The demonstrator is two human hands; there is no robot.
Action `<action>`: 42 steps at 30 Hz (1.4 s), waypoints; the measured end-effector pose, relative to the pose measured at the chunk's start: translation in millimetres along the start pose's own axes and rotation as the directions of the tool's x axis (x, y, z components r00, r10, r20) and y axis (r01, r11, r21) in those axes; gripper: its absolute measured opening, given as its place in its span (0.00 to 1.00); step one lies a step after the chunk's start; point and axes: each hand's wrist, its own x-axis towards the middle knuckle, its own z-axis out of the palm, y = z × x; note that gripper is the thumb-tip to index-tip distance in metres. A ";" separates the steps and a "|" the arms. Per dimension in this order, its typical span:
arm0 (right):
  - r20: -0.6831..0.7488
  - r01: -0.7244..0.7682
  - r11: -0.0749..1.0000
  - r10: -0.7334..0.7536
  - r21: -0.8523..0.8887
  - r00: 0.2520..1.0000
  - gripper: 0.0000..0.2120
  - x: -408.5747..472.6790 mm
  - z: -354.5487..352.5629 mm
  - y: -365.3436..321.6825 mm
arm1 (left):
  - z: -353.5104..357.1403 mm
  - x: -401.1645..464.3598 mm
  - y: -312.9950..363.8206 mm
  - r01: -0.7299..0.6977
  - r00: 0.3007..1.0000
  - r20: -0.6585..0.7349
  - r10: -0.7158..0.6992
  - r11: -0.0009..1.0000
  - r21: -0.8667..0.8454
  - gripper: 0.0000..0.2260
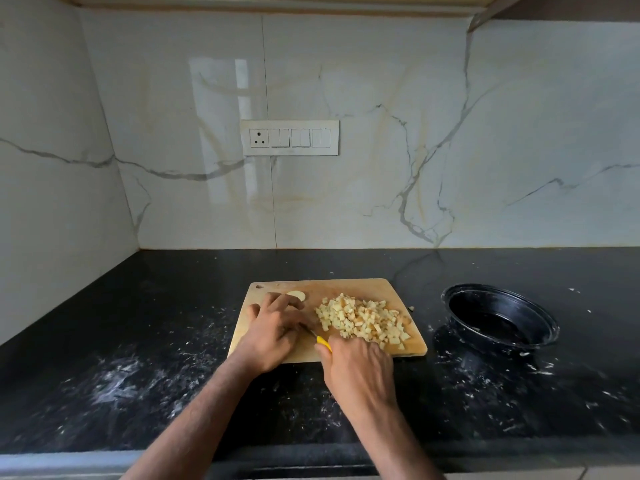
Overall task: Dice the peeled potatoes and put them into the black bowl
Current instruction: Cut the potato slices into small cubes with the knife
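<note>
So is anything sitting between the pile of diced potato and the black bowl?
Nothing visible. Right of the diced potato lie only the cutting board edge and bare counter before the black bowl.

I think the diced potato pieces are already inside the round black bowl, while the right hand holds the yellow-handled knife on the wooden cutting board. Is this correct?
Not quite. The head view shows the pile of diced potato pieces lying on the wooden cutting board, not inside the round black bowl, which sits apart on its right. The right hand does hold the yellow-handled knife there.
</note>
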 end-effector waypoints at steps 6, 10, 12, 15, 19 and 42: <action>-0.141 -0.003 0.999 -0.004 -0.054 0.990 0.13 -3.0 11.3 6.1 | 1.0 2.8 -0.8 0.202 0.979 -0.023 -0.200 0.975 0.090 0.22; -0.212 -0.045 0.998 0.037 -0.033 0.977 0.13 -5.7 9.8 7.7 | -0.7 4.3 -5.6 0.262 0.957 -0.098 -0.272 0.960 -0.101 0.17; -0.196 -0.081 0.997 0.075 -0.019 0.978 0.15 -5.5 8.3 6.3 | -2.3 4.1 -11.8 0.255 0.943 -0.156 -0.295 0.939 -0.230 0.14; -0.175 -0.091 0.996 0.088 -0.012 0.981 0.16 -1.8 7.8 3.2 | -6.3 4.9 -16.4 0.300 0.897 -0.229 -0.377 0.902 -0.311 0.13; -0.115 0.048 0.999 -0.049 -0.011 0.992 0.17 5.8 14.4 -7.2 | -7.3 7.1 -17.6 0.322 0.850 -0.292 -0.439 0.871 -0.372 0.11; -0.012 -0.129 0.987 0.128 -0.093 0.992 0.17 -6.1 -0.7 -14.5 | -3.0 4.1 4.4 0.252 0.967 0.017 -0.254 0.965 0.067 0.20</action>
